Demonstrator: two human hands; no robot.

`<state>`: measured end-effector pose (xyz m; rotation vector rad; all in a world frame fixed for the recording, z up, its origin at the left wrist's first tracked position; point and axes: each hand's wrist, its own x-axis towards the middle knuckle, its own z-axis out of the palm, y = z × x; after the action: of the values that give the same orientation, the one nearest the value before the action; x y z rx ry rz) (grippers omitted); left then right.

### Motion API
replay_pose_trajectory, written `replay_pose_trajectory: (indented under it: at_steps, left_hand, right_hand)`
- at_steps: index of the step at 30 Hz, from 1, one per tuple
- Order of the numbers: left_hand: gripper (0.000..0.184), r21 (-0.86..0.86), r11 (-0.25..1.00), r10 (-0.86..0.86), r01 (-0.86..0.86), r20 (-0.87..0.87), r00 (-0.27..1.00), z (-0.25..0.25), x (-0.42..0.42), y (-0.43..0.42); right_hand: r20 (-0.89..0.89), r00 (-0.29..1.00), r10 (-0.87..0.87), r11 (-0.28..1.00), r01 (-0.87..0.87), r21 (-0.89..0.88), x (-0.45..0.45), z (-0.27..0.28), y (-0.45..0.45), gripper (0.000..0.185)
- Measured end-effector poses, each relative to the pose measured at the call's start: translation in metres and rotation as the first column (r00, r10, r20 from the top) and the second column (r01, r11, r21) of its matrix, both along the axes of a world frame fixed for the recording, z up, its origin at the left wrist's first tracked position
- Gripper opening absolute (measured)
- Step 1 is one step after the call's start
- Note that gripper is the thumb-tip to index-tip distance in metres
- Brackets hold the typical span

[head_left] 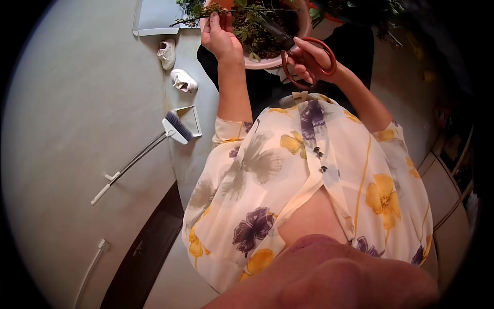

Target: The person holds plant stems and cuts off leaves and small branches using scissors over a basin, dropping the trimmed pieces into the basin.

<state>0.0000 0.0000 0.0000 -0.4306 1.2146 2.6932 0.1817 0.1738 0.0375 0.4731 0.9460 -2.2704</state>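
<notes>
My left hand [222, 41] pinches a thin dark twig with small greenish-brown berry clusters [211, 10] at the top of the view. It is above the left rim of a pink basin [256, 65]. My right hand [312, 61] grips scissors [331, 52] with large red-brown loop handles. Their dark blades point up and left over the basin, close to the twig; I cannot tell whether they touch it. Inside the basin lie leafy green stems [252, 32] and many small loose brown berries or bits [280, 20].
Leafy cuttings [360, 9] lie beyond the basin on the right, by an orange-red container edge. A pale grey tray or board [157, 18] is at upper left. White shoes [183, 81] and a broom with dustpan [177, 129] are along the left side.
</notes>
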Motion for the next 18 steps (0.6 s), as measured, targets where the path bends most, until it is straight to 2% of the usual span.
replay_pose_trajectory:
  at_steps: [2, 5, 6, 8, 9, 11, 12, 13, 15, 16, 18]
  left_hand:
    - [0.014, -0.031, 0.999, -0.031, 0.029, -0.049, 0.998, 0.003, -0.005, -0.007]
    - [0.014, 0.002, 1.000, -0.029, 0.029, -0.012, 1.000, -0.001, 0.010, 0.006]
    - [0.014, -0.004, 1.000, -0.027, 0.027, -0.017, 0.999, 0.002, 0.006, 0.003]
    - [0.014, 0.024, 0.999, -0.035, 0.035, -0.017, 0.999, 0.004, 0.000, 0.008]
    - [0.014, 0.032, 0.999, -0.038, 0.038, -0.021, 0.999, 0.004, -0.002, 0.010]
    - [0.015, 0.034, 0.998, -0.043, 0.045, -0.054, 0.998, 0.005, -0.002, 0.008]
    - [0.015, 0.033, 0.998, -0.044, 0.046, -0.054, 0.998, 0.006, -0.001, 0.007]
    - [0.015, 0.029, 0.998, -0.049, 0.051, -0.060, 0.997, 0.009, 0.001, 0.007]
    - [0.015, 0.026, 0.998, -0.054, 0.056, -0.065, 0.996, 0.009, 0.001, 0.008]
    - [0.016, 0.031, 0.998, -0.053, 0.055, -0.061, 0.997, 0.007, 0.000, 0.008]
    - [0.016, 0.037, 0.998, -0.050, 0.052, -0.055, 0.997, 0.002, -0.003, 0.008]
  right_hand:
    - [-0.041, 0.999, -0.014, 1.000, 0.013, -0.012, -0.010, -0.002, -0.009, 0.061]
    - [-0.009, 1.000, 0.020, 0.993, -0.019, 0.116, 0.001, 0.007, 0.000, 0.059]
    - [-0.014, 1.000, 0.022, 0.994, -0.020, 0.109, -0.003, 0.012, -0.003, 0.059]
    - [-0.029, 0.993, 0.113, 0.906, -0.091, 0.413, -0.010, 0.022, -0.002, 0.057]
    - [-0.032, 0.993, 0.110, 0.903, -0.086, 0.421, -0.012, 0.020, 0.000, 0.057]
    - [-0.114, 0.977, 0.180, 0.813, -0.082, 0.576, -0.013, 0.013, 0.000, 0.055]
    - [-0.080, 0.967, 0.240, 0.754, -0.134, 0.643, -0.015, 0.027, 0.001, 0.056]
    - [-0.079, 0.967, 0.240, 0.754, -0.135, 0.643, -0.015, 0.023, 0.001, 0.056]
    - [-0.025, 0.951, 0.307, 0.652, -0.191, 0.733, -0.013, 0.008, 0.001, 0.066]
    - [0.068, 0.929, 0.364, 0.582, -0.284, 0.762, -0.011, 0.001, -0.001, 0.062]
    - [0.086, 0.923, 0.374, 0.535, -0.291, 0.793, -0.007, -0.002, -0.005, 0.064]
